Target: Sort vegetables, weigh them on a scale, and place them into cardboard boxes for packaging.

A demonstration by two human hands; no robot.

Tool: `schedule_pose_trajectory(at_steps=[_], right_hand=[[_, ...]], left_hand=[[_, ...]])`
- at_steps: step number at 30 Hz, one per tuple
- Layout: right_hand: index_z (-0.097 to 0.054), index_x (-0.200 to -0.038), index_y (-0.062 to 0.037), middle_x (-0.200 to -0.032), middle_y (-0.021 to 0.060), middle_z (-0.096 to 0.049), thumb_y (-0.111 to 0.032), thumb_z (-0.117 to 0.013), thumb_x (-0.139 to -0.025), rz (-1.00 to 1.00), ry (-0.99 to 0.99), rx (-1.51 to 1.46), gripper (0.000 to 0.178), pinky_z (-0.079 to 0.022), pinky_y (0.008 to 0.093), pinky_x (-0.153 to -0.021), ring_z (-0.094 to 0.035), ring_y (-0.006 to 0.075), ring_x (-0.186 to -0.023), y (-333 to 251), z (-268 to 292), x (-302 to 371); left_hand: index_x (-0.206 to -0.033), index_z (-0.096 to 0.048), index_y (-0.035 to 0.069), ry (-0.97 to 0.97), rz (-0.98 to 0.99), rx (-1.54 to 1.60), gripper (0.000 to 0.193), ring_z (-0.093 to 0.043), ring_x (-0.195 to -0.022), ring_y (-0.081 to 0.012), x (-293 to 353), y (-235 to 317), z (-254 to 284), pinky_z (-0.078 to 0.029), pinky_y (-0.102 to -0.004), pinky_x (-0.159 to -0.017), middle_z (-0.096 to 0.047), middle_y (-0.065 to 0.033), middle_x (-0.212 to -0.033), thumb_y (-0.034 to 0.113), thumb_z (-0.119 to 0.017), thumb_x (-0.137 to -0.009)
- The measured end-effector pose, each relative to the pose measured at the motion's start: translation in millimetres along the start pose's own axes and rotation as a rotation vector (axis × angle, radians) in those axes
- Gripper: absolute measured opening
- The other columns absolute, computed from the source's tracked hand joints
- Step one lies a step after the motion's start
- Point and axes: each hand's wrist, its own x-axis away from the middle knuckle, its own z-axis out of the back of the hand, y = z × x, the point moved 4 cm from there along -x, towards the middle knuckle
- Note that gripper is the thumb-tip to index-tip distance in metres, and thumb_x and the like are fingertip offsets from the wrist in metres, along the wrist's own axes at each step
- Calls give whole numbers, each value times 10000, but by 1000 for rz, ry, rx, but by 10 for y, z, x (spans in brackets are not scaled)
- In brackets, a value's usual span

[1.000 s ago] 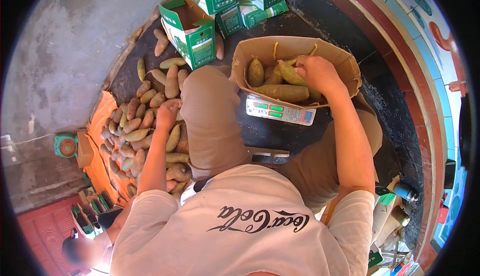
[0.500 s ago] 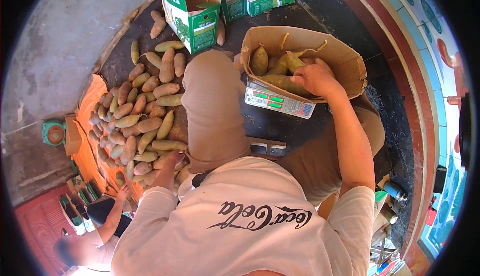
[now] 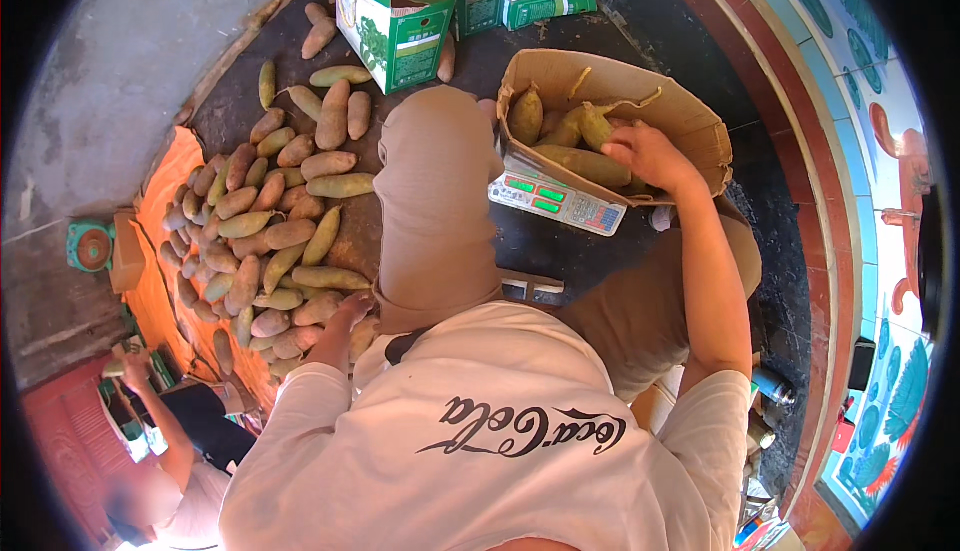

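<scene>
at ten o'clock from the sitter's chest, the left hand [image 3: 348,319] lies low at the near edge of a heap of brown and green tubers [image 3: 262,236]; its fingertips sit by the brown trouser leg [image 3: 438,191], and i can't tell whether they grip anything; at one o'clock a white scale [image 3: 575,209] glows with green digits, an open cardboard box [image 3: 692,123] seemingly standing on it; inside, the right hand [image 3: 648,156] bends its fingers over greenish tubers [image 3: 582,163], grip unclear; toward half past eleven stands an open green carton [image 3: 420,46].
</scene>
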Motion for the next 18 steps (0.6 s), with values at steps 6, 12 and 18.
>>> schedule_pose_trajectory(at_steps=[6, 12, 18], right_hand=[[-632, -956, -21, -833, 140, -638, -220, -563, -856, -97, 110, -310, 233, -460, 341, -733, -609, 240, -788, 281, 418, 175], [-638, -968, -27, -822, 117, -650, -212, -556, -856, -292, 230, -369, 231, -468, 319, -726, -616, 188, -763, 573, 739, 395], [-644, -983, -35, -886, 173, -649, -225, -586, -836, -542, 160, -22, 247, -473, 360, -753, -630, 281, -856, 990, 496, 826]], left_hand=[[-1234, -531, 62, -27, -11, 223, 487, -503, -1164, -287, -166, -39, -117, -392, -354, -958, -529, -182, -1248, 282, -574, -802], [-1215, -534, 21, -37, -90, 205, 493, -503, -1161, -291, -384, -170, -255, -386, -350, -961, -534, -188, -1237, 292, -585, -806], [-1269, -489, 39, -146, -190, 76, 525, -498, -1163, -293, -408, -3, -337, -387, -350, -963, -498, -198, -1274, 285, -586, -815]])
